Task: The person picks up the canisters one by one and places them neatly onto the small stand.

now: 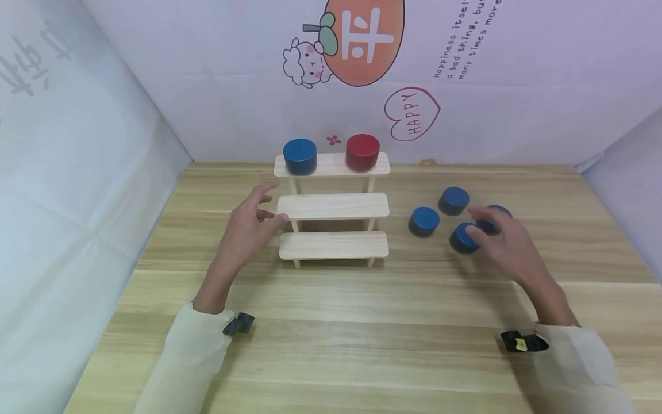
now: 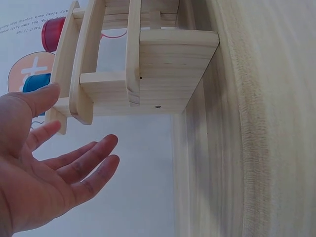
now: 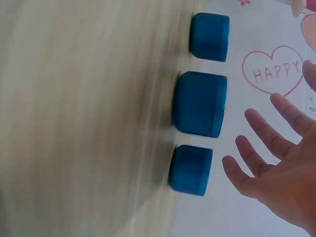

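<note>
A three-tier wooden shelf (image 1: 333,206) stands at the back middle of the table. On its top tier sit a blue round container (image 1: 300,157) at the left and a red round container (image 1: 362,153) at the right. My left hand (image 1: 250,227) is beside the shelf's left side with fingers spread and nothing held. To the right, several blue round containers (image 1: 424,221) stand on the table. My right hand (image 1: 509,247) hovers over the right-hand ones, partly hiding two of them. In the right wrist view its fingers (image 3: 269,138) are spread, apart from the blue containers (image 3: 200,104).
The wooden table (image 1: 331,333) meets a white printed backdrop (image 1: 233,103) behind the shelf. White cloth walls (image 1: 67,190) rise at the left and right sides. Dark straps (image 1: 239,324) are at both sleeve cuffs.
</note>
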{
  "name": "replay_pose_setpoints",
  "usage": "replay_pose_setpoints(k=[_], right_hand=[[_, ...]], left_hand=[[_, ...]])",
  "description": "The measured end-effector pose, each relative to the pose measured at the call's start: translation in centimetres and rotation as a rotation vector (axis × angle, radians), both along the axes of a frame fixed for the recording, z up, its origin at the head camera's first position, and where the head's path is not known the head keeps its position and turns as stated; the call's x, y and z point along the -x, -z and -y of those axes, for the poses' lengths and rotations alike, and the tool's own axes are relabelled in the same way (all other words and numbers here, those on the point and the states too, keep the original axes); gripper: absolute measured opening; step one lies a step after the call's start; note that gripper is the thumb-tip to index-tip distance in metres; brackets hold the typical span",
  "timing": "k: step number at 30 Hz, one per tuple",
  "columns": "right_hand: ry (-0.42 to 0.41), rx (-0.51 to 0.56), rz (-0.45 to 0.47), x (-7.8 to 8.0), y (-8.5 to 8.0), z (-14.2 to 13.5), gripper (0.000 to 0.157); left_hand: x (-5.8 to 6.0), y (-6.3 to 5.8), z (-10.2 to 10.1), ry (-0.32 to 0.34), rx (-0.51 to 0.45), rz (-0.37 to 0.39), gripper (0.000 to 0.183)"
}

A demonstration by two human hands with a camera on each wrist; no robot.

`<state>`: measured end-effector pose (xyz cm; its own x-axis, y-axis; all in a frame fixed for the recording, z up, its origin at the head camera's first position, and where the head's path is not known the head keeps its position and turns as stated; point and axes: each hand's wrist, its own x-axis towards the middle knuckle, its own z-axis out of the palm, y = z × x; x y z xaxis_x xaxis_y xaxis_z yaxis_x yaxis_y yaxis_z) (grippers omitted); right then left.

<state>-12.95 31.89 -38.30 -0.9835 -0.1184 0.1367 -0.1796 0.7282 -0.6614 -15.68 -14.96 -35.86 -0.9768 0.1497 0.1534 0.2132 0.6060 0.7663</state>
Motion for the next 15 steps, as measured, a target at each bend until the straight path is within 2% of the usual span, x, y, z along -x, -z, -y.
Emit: replay_pose_setpoints(k=[7, 15], right_hand=[[-0.005, 0.017, -0.011, -0.6, 0.7, -1.2, 0.049], [0.018, 0.034, 0.017, -1.0, 1.3, -2.2, 0.051]], left_hand=[[0.4, 0.4, 0.0, 0.003, 0.008, 0.010, 0.062], [0.9, 0.7, -0.2, 0.008, 0.024, 0.041, 0.063]])
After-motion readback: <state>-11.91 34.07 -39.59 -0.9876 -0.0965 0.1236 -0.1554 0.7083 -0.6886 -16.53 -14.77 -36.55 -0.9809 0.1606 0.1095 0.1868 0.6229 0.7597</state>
